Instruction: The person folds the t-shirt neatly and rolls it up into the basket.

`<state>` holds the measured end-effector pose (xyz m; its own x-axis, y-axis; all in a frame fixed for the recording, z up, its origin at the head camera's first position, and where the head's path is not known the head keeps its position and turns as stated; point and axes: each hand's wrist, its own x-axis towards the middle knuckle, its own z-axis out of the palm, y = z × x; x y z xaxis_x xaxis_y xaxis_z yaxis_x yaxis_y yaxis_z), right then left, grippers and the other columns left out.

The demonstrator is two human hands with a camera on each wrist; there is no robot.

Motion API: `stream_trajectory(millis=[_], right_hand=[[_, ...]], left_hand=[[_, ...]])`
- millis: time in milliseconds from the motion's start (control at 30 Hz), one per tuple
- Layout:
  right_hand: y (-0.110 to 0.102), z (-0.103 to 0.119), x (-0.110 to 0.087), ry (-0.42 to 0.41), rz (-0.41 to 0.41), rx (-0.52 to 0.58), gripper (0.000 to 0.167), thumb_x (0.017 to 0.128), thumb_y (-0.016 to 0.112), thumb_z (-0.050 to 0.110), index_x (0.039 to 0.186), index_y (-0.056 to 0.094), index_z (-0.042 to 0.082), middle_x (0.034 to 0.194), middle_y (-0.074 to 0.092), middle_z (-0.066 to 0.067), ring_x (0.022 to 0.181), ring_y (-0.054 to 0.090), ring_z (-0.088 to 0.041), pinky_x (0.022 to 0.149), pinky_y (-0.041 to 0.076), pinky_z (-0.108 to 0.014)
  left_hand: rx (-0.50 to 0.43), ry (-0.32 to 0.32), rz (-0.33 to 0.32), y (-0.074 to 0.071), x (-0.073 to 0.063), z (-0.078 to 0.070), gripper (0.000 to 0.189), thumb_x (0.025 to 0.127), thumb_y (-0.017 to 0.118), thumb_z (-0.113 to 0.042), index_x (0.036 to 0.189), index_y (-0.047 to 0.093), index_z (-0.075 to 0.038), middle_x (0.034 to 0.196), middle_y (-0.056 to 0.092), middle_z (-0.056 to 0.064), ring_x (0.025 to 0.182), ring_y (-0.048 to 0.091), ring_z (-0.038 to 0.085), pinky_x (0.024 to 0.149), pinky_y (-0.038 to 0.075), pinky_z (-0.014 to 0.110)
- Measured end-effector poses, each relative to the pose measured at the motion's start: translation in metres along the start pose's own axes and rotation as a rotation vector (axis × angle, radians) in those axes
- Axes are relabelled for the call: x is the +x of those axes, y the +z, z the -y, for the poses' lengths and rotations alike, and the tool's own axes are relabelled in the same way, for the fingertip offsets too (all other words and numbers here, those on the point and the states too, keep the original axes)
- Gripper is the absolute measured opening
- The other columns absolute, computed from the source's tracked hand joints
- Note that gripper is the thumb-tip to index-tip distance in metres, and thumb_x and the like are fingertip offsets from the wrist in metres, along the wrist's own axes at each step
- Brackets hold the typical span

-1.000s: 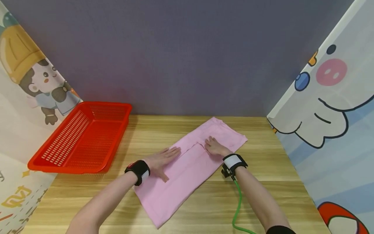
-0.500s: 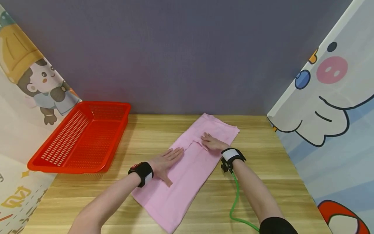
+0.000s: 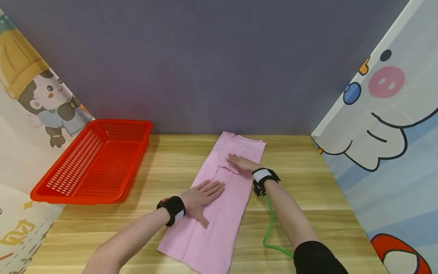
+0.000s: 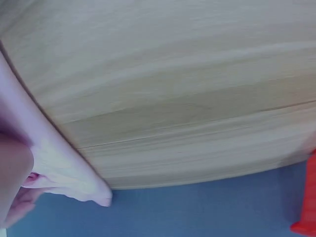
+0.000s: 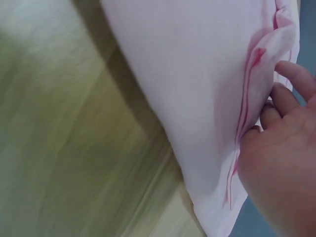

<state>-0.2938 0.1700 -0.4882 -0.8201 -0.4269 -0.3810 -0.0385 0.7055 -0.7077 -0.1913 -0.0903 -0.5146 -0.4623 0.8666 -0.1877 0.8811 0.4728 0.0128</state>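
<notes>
A folded pink cloth garment [image 3: 219, 228] lies lengthwise on the wooden table, its far end close to the back wall. My left hand [image 3: 202, 199] rests flat on its left middle part, fingers spread and straight. Farther up, my right hand [image 3: 243, 163] touches the cloth with extended fingers beside a small raised fold. The right wrist view shows the right hand's fingers [image 5: 286, 101] lying against that creased layer of the pink cloth [image 5: 187, 98]. Only part of the left hand [image 4: 15, 173] shows at the edge of the left wrist view.
A red plastic basket [image 3: 128, 167] stands on the left of the wooden table [image 3: 301, 220]. A grey wall [image 3: 212, 68] rises behind, with cartoon-printed panels [image 3: 369, 137] at both sides. A green cable [image 3: 270, 224] trails from the right wrist strap.
The pink garment has turned counterclockwise, its far end swinging left and its near end toward me. Both hands have stayed on it, the right shifting left, the left slightly right and nearer.
</notes>
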Motion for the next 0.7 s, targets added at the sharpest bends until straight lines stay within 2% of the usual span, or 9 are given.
stream_trajectory(millis=[67,200,400,500,700], right_hand=[[0.002,0.003,0.004,0.015,-0.001,0.046,0.062,0.110,0.028,0.039,0.160,0.018,0.005,0.169,0.009,-0.015,0.159,0.004,-0.031,0.129,0.003,-0.048],[0.005,0.008,0.012,0.012,-0.001,0.063,0.062,0.109,0.030,0.041,0.160,0.020,0.006,0.169,0.009,-0.016,0.159,0.004,-0.031,0.129,0.004,-0.048],[0.010,0.013,0.022,-0.007,0.003,0.104,0.063,0.108,0.033,0.042,0.159,0.022,0.007,0.169,0.010,-0.015,0.159,0.005,-0.028,0.129,0.003,-0.047],[0.012,0.016,0.025,-0.001,-0.002,0.119,0.062,0.107,0.034,0.043,0.159,0.024,0.009,0.170,0.011,-0.013,0.159,0.006,-0.027,0.129,0.004,-0.046],[0.016,0.028,0.029,0.006,-0.012,0.158,0.059,0.106,0.037,0.040,0.155,0.034,0.007,0.169,0.013,-0.013,0.159,0.007,-0.025,0.129,0.006,-0.044]], left_hand=[[0.010,0.007,-0.004,0.001,0.003,-0.004,0.145,0.060,0.066,-0.090,0.162,0.006,-0.007,0.172,0.003,0.008,0.159,0.006,0.024,0.129,0.012,0.045],[0.049,0.009,-0.008,0.001,0.008,-0.011,0.144,0.060,0.063,-0.092,0.162,0.005,-0.009,0.172,0.002,0.006,0.160,0.005,0.022,0.129,0.013,0.045],[0.090,-0.005,-0.031,-0.001,0.015,-0.022,0.141,0.061,0.061,-0.093,0.162,0.011,-0.009,0.171,0.008,0.007,0.159,0.011,0.023,0.127,0.018,0.045],[0.092,-0.037,-0.026,-0.001,0.018,-0.028,0.139,0.062,0.060,-0.093,0.162,0.012,-0.010,0.172,0.009,0.006,0.159,0.012,0.022,0.127,0.018,0.046],[0.029,-0.126,-0.022,0.006,0.028,-0.036,0.137,0.063,0.061,-0.092,0.163,0.008,-0.015,0.172,0.002,0.003,0.160,0.004,0.019,0.129,0.012,0.045]])
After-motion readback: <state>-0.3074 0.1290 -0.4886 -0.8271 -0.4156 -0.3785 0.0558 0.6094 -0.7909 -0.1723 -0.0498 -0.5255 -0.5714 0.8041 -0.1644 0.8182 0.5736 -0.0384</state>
